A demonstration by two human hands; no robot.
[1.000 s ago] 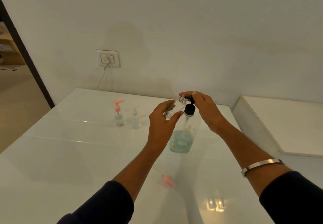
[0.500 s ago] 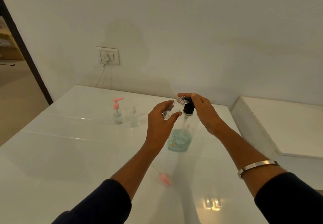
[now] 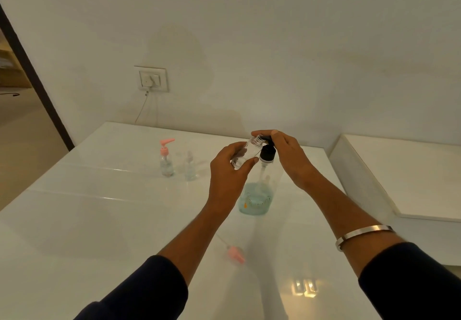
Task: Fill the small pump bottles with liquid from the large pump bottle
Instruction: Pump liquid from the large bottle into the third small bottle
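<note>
A large clear pump bottle (image 3: pixel 257 198) with pale blue liquid at its bottom stands mid-table, topped by a black pump head (image 3: pixel 267 155). My right hand (image 3: pixel 287 157) rests over the pump head, fingers curved across its top. My left hand (image 3: pixel 228 172) grips a small clear open bottle (image 3: pixel 247 151), tilted with its threaded neck up against the pump's spout. A loose pink pump cap (image 3: pixel 235 254) with its tube lies on the table nearer me.
Farther left stand a small bottle with a pink pump (image 3: pixel 166 160) and a small clear bottle (image 3: pixel 190 167). A wall socket (image 3: pixel 152 79) with a cable hangs above the glossy white table (image 3: pixel 87 220). A white raised ledge (image 3: pixel 399 177) borders the right side.
Both hands and the bottles hold almost the same pose; the view has shifted slightly, nothing else visibly changed.
</note>
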